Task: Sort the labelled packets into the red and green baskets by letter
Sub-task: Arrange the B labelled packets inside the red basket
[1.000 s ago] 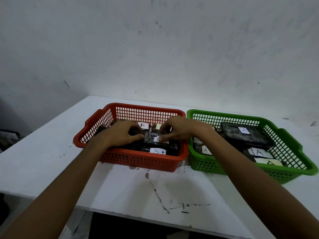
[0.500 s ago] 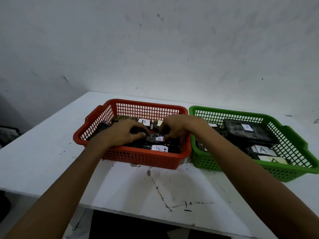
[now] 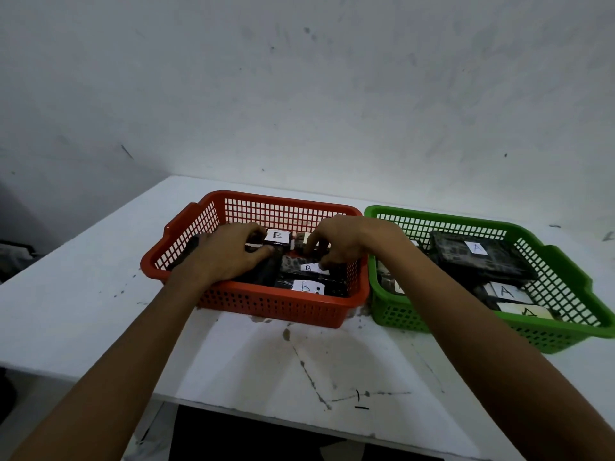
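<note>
Both hands were in the red basket (image 3: pixel 266 307): the left hand (image 3: pixel 229 257) lay pressed on dark packets, the right hand (image 3: pixel 336 241) apparently pinched the B packet (image 3: pixel 307 266). It looked light, stiff, glossy; its edges offered the best hold.

packets under left hand (image 3: pixel 229 257) hidden, right fingers (image 3: pixel 314 251) grip unclear

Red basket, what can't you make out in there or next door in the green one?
- Head view: packets under the left hand and right hand in the red basket; each grip unclear.
- Green basket: near-left label hidden by the right forearm.
- Nearest label cut by the rim.
</note>
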